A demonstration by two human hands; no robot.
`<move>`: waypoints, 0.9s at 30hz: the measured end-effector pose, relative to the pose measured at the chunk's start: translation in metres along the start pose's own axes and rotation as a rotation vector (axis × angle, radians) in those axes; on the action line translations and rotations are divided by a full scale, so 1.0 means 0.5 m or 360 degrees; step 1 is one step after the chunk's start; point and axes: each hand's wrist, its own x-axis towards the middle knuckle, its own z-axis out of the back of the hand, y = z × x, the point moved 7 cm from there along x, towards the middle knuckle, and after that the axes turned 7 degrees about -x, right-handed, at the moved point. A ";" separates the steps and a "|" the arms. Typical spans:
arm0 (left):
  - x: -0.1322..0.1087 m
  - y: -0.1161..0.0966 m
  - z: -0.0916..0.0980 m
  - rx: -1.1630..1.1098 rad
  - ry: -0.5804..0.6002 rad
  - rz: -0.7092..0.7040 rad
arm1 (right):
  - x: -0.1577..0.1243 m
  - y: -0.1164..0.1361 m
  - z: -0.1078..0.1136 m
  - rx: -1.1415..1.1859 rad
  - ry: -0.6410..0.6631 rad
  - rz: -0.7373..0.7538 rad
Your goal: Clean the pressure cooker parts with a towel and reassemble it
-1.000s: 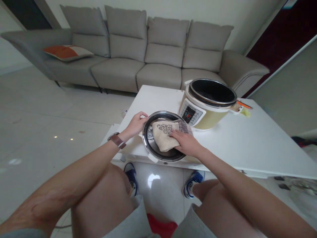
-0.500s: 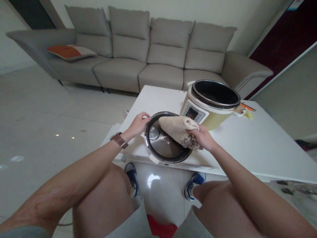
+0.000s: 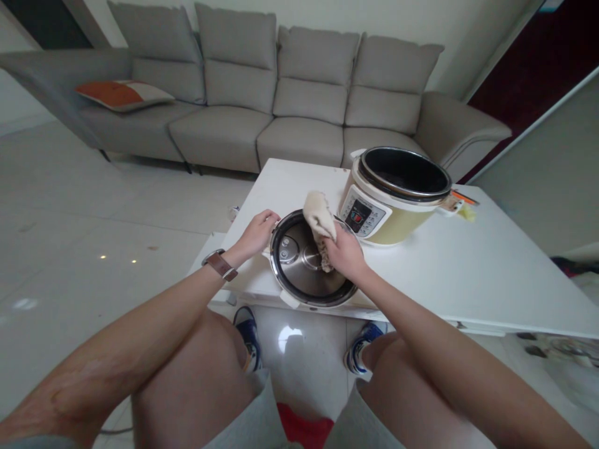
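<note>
A round cooker lid (image 3: 299, 274) lies upside down at the near edge of the white table (image 3: 468, 268), its shiny metal inside facing up. My left hand (image 3: 256, 234), a brown watch on its wrist, grips the lid's left rim with curled fingers. My right hand (image 3: 345, 252) is closed on a beige patterned cloth (image 3: 319, 215), bunched and held upright over the lid's far inner side. Behind the lid stands a pale yellow electric cooker (image 3: 395, 196), open, with a dark inner pot and a button panel.
A grey sectional sofa (image 3: 290, 106) with an orange and white cushion (image 3: 122, 93) fills the back. Small orange and yellow items (image 3: 464, 202) lie to the right of the cooker. My knees and blue shoes (image 3: 248, 333) are below the table edge on a glossy tiled floor.
The cloth lay flat on the lid under my right hand, then was lifted and dragged right, and now stands bunched over the lid's far inner side. My left hand kept its grip on the rim.
</note>
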 end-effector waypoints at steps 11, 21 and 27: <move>0.005 0.032 0.010 -0.0147 -0.0108 -0.0010 | -0.020 0.087 -0.072 0.0488 0.0568 0.0511; 0.004 0.045 0.016 -0.0100 -0.0094 0.0102 | -0.080 0.094 -0.047 0.0665 0.1224 0.0738; 0.012 0.045 0.011 -0.0147 -0.0099 0.0174 | -0.069 0.029 -0.009 0.0914 0.1255 0.0313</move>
